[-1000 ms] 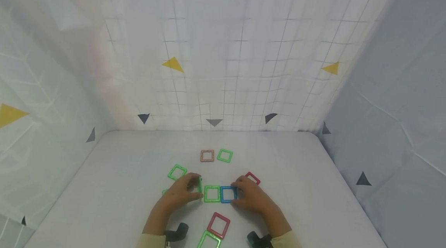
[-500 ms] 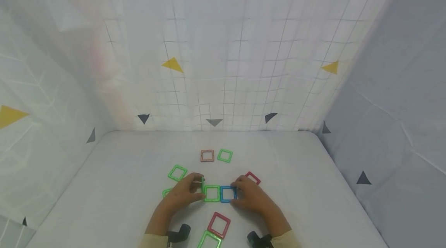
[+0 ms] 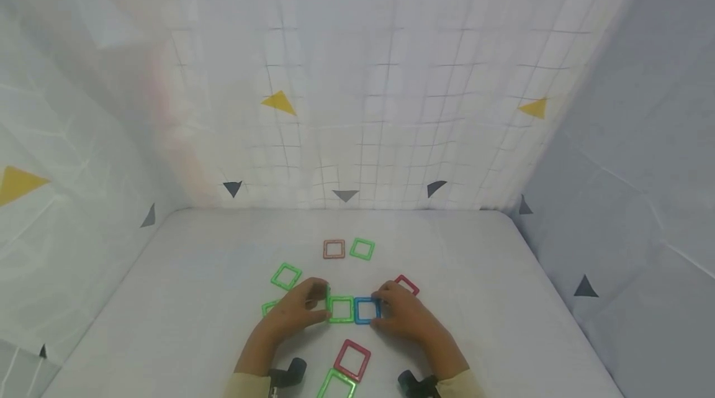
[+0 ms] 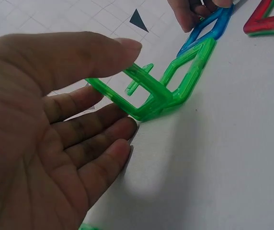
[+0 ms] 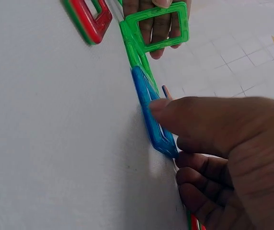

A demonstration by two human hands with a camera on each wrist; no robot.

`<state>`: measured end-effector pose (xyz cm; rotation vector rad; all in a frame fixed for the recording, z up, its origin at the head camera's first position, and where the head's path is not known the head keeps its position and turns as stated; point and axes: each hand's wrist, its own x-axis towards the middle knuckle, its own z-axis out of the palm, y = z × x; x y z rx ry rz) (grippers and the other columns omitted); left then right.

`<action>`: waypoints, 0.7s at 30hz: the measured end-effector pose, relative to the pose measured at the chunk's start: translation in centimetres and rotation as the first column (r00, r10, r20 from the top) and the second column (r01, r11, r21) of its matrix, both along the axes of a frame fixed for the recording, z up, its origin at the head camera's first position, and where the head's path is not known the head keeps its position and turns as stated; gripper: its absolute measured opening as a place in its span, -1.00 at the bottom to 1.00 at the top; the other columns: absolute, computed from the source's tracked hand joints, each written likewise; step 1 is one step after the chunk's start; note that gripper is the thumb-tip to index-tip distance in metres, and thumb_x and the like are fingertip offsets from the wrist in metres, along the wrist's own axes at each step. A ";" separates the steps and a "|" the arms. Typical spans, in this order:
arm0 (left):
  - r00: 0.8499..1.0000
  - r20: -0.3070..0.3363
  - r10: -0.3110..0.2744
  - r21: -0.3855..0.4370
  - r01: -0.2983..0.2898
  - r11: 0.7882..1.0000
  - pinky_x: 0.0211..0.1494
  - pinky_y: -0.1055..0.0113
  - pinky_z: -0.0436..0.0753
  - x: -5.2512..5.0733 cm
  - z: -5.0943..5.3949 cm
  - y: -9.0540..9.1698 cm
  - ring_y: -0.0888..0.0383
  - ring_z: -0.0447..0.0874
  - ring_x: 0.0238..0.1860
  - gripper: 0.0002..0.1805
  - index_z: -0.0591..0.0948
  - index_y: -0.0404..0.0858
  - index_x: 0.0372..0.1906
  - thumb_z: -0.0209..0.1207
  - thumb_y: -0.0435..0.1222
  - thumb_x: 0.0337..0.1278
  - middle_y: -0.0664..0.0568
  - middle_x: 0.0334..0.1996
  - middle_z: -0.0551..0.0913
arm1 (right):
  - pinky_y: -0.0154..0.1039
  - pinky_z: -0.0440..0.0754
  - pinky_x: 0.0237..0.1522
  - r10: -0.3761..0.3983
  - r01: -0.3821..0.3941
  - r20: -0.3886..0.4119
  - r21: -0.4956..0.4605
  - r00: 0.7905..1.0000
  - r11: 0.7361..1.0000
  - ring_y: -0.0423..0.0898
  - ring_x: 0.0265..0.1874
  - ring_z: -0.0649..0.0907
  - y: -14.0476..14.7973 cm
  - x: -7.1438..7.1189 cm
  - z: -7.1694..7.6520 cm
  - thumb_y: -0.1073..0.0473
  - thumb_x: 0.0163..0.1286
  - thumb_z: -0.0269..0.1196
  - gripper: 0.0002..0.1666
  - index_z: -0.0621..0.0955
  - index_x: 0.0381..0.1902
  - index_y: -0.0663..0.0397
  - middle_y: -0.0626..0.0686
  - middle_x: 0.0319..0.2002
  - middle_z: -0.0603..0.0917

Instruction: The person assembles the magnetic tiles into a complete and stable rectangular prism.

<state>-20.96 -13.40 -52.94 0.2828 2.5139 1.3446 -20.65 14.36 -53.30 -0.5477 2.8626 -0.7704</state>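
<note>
Gap gone! Left hand (image 3: 293, 308) pinches upright green (image 5: 185, 24), edge now meeting flat green (image 3: 342, 321); right hand (image 3: 404, 314) grips blue (image 5: 147, 115). Join looks made.

The hands (image 3: 290, 308) (image 3: 399, 314) have room outside both forearms (image 3: 254, 351) (image 3: 444, 354), while a red frame (image 3: 341, 354) obstructs the space between.

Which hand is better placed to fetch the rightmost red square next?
Likely the right hand, beside that red square though gripping the blue square; the left hand is farther, holding the upright green square.
</note>
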 end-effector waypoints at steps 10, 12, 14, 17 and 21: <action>1.000 -0.008 0.000 0.015 0.000 1.000 0.38 0.02 0.49 -0.3 -0.7 -0.2 0.01 0.53 0.28 -0.27 0.44 0.00 0.30 0.45 -0.03 -0.02 0.09 0.19 0.57 | -0.07 0.65 0.13 0.018 -0.018 -0.044 0.000 0.999 1.000 -0.15 -0.04 0.57 -0.1 -0.1 0.2 -0.07 0.16 0.47 -0.38 0.64 0.16 0.01 -0.09 0.00 0.61; 1.000 -0.008 0.003 0.006 -0.003 1.000 0.38 0.03 0.49 -0.3 -0.7 -0.2 0.02 0.53 0.28 -0.27 0.44 0.01 0.30 0.44 -0.02 -0.01 0.10 0.20 0.57 | -0.07 0.63 0.17 0.021 -0.022 -0.050 -0.006 0.999 1.000 -0.14 0.00 0.57 -0.2 -0.1 0.3 -0.07 0.16 0.47 -0.41 0.64 0.14 -0.02 -0.10 0.03 0.60; 1.000 -0.009 0.002 0.007 -0.001 1.000 0.38 0.03 0.49 -0.3 -0.7 -0.1 0.01 0.53 0.28 -0.28 0.45 0.00 0.30 0.44 -0.02 0.00 0.09 0.20 0.58 | -0.07 0.63 0.17 0.025 -0.026 -0.046 -0.025 0.999 0.999 -0.15 0.00 0.56 -0.3 0.0 0.5 -0.05 0.15 0.48 -0.46 0.65 0.07 -0.05 -0.13 0.01 0.59; 1.000 -0.009 -0.004 0.007 0.004 1.000 0.38 0.02 0.49 -0.3 -0.7 -0.1 0.00 0.53 0.29 -0.29 0.46 -0.02 0.30 0.43 -0.03 0.01 0.08 0.20 0.58 | -0.14 0.65 0.08 0.051 -0.052 -0.018 -0.060 0.999 0.997 -0.17 -0.09 0.57 -0.6 0.2 1.0 -0.02 0.14 0.48 -0.60 0.66 -0.07 -0.11 -0.18 -0.10 0.60; 1.000 -0.001 -0.011 0.012 0.011 1.000 0.37 0.00 0.49 -0.3 -0.7 -0.2 -0.01 0.53 0.29 -0.30 0.46 -0.02 0.30 0.42 -0.02 0.02 0.07 0.21 0.58 | -0.29 0.64 -0.16 0.100 -0.094 0.060 -0.099 0.993 0.991 -0.21 -0.29 0.58 -1.2 0.6 1.9 0.00 0.13 0.49 -0.72 0.64 -0.22 -0.19 -0.24 -0.29 0.62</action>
